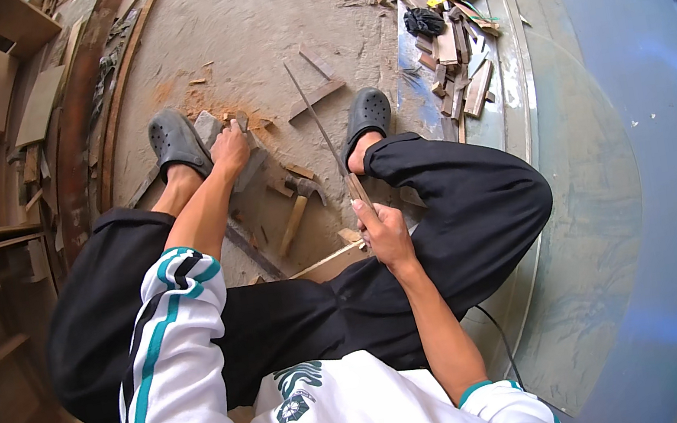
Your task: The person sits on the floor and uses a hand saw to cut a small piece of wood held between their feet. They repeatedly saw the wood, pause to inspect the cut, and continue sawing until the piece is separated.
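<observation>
The wooden handle (359, 190) of a long thin-bladed tool (316, 118) is gripped in the right hand (386, 235), fingers wrapped firmly round it, the blade pointed toward the far left. The left hand (230, 150) is curled over a grey block (252, 170) near the left shoe (176, 138), beside orange dust (255, 122); whether anything is pinched cannot be told. Shaping or cutting seems in hand; next, a steadied block and a blade brought leftward would be called for.

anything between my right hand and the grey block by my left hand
Yes: a dark-headed hammer with a pale wooden handle lies on the floor between the bare right hand and the grey rectangular block, apparently below the hand's level.
</observation>
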Tool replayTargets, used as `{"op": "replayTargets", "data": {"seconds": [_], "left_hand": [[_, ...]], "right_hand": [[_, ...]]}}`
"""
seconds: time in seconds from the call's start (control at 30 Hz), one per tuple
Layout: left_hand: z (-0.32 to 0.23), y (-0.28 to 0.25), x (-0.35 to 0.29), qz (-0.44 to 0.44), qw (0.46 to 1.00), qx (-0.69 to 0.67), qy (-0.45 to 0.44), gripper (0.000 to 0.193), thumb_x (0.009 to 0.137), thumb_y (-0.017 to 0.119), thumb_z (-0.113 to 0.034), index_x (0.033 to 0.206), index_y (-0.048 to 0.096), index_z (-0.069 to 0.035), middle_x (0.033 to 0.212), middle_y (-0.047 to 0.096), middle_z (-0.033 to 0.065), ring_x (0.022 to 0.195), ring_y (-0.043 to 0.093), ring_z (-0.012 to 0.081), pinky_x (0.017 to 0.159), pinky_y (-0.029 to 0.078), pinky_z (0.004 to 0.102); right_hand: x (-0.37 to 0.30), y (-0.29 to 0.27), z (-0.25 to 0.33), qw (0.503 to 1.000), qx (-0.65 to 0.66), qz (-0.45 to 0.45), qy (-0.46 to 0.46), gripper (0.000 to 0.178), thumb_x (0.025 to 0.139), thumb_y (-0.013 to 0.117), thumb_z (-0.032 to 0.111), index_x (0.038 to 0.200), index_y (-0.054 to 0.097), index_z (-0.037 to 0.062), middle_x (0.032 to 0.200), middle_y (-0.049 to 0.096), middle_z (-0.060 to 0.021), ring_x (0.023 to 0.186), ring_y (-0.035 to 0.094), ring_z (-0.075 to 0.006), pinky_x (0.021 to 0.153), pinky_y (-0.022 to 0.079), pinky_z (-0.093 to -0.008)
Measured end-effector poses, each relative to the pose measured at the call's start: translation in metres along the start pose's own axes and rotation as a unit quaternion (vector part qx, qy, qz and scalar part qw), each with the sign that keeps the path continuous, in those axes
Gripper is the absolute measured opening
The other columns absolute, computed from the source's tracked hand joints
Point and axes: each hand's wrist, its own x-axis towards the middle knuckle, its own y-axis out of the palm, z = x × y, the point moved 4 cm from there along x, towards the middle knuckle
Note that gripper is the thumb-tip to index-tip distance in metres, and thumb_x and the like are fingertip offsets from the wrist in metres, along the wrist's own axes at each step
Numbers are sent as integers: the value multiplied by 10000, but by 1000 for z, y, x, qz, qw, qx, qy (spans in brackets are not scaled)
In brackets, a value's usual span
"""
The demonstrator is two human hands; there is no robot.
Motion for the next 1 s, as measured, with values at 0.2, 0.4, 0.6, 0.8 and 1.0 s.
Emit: {"op": "replayTargets", "data": {"seconds": [0.2,0.4,0.6,0.8,1.0], "left_hand": [[-9,5,18,-65,998,-21,-12,342,904,489,-158,1139,574,75,1161,620,264,1089,604,412,927,489,489],[12,18,63,-76,992,-59,-78,327,932,484,-202,1034,627,75,1073,646,276,1033,616,436,903,488,509],[14,32,74,-154,937,-227,-216,594,1008,316,-403,988,669,73,1025,658,320,1021,619,476,930,458,519],[15,25,77,-80,923,-238,-290,741,1014,222,-484,1030,683,97,1069,644,340,1078,600,485,982,427,517],[19,24,80,-38,951,-183,-244,729,1013,233,-475,986,695,89,1067,646,334,1088,591,491,992,424,508]], "right_hand": [[8,11,0,1000,10,17,-2,568,964,564,509,673,567,22,541,482,0,516,462,-90,498,361,-285],[19,22,7,1000,-13,21,11,567,975,545,509,684,568,23,541,478,-4,511,451,-86,489,352,-285],[50,37,16,999,-9,28,31,574,988,516,519,720,585,16,555,493,-22,522,467,-94,496,367,-293],[120,79,13,997,-29,56,-42,563,998,487,518,789,610,10,632,562,-48,600,528,-141,588,428,-310],[184,112,-7,997,-46,66,13,494,987,497,456,809,626,14,650,578,-53,608,540,-156,589,431,-320]]}}
